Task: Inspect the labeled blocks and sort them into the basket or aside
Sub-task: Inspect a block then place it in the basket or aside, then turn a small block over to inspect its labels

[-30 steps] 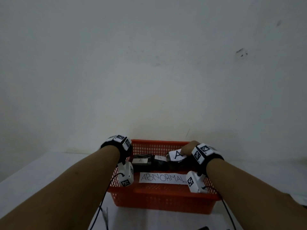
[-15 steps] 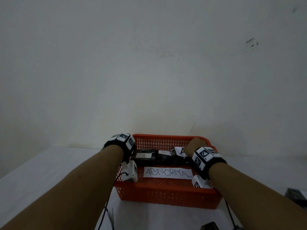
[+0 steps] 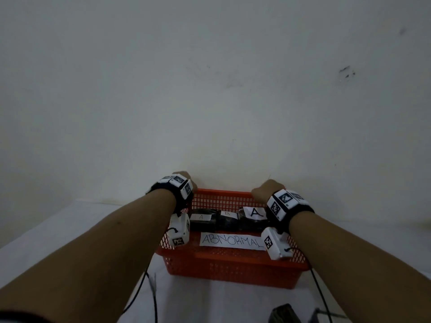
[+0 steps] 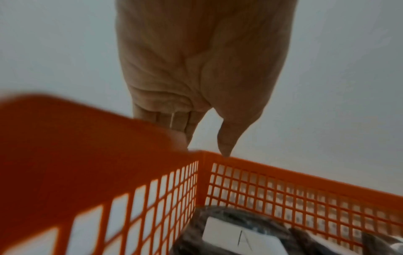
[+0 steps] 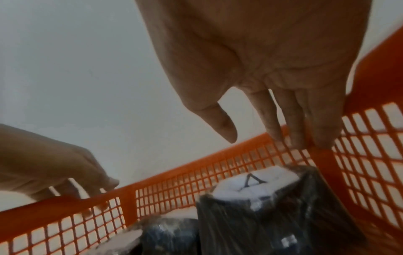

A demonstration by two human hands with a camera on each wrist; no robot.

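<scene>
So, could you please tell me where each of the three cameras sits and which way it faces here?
Head: worn on the head, looking forward and down at the orange plastic mesh basket by a pale wall; both forearms and wristbands show.
Left wrist: looks along the left hand at the basket's far left corner; palm, fingers and thumb show.
Right wrist: looks along the right hand at the far right corner; the left hand also shows.
Shared: both wrist views show the basket rim and black wrapped blocks labelled A.
</scene>
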